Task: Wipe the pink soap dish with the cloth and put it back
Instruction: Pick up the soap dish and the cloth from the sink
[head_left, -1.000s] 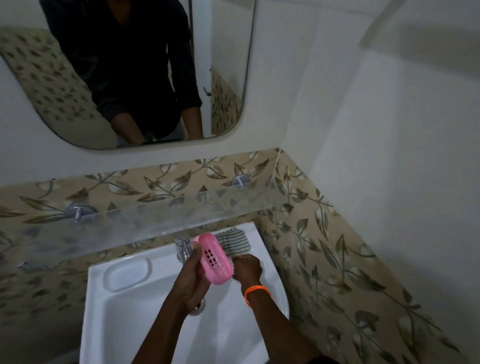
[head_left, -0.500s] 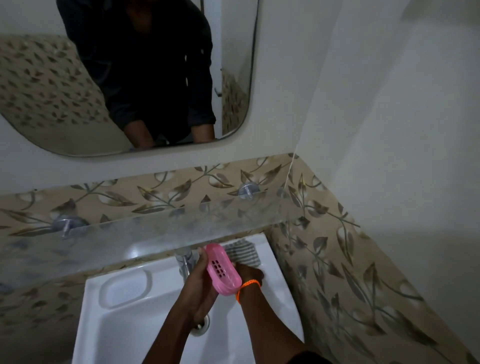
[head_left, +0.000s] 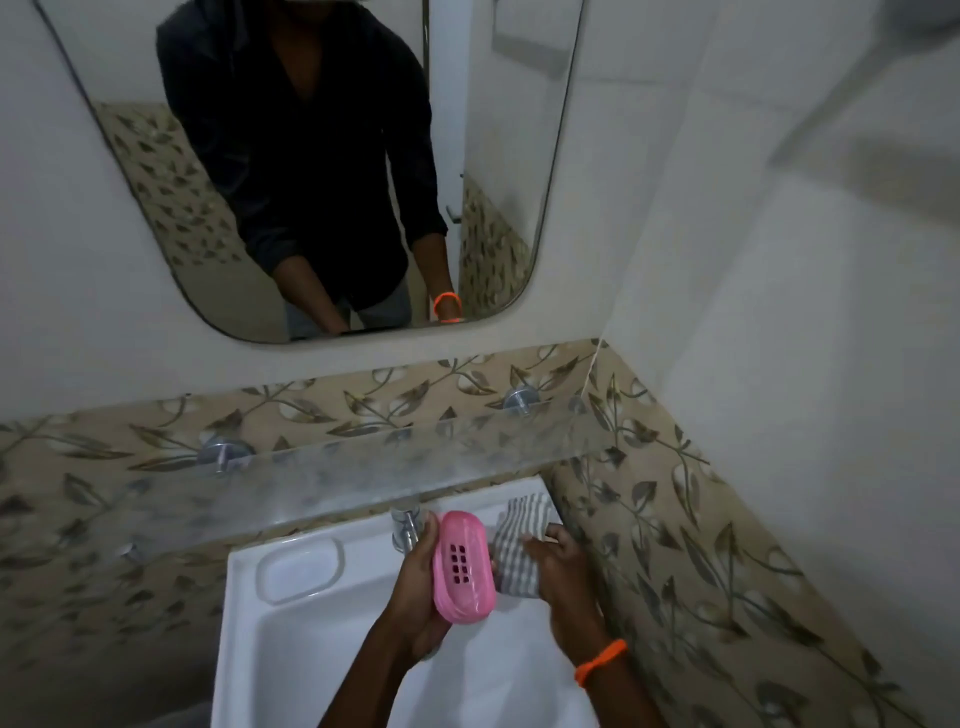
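Observation:
My left hand (head_left: 415, 587) holds the pink soap dish (head_left: 462, 566) upright over the white sink (head_left: 291, 649), its slotted bottom facing me. Just right of the dish, my right hand (head_left: 563, 571) grips the grey-and-white striped cloth (head_left: 514, 551), lifted off the sink's back right corner. The cloth touches or nearly touches the dish's right edge. An orange band (head_left: 600, 660) circles my right wrist.
A chrome tap (head_left: 405, 525) stands behind my left hand. The sink has a moulded soap recess (head_left: 301, 569) at its back left. A frosted glass shelf (head_left: 363, 467) juts out above the sink, under a wall mirror (head_left: 311, 156). The tiled side wall is close on the right.
My right hand reached back to the cloth on the sink corner, closed on it and lifted it toward the dish. The left hand kept the dish in roughly the same place.

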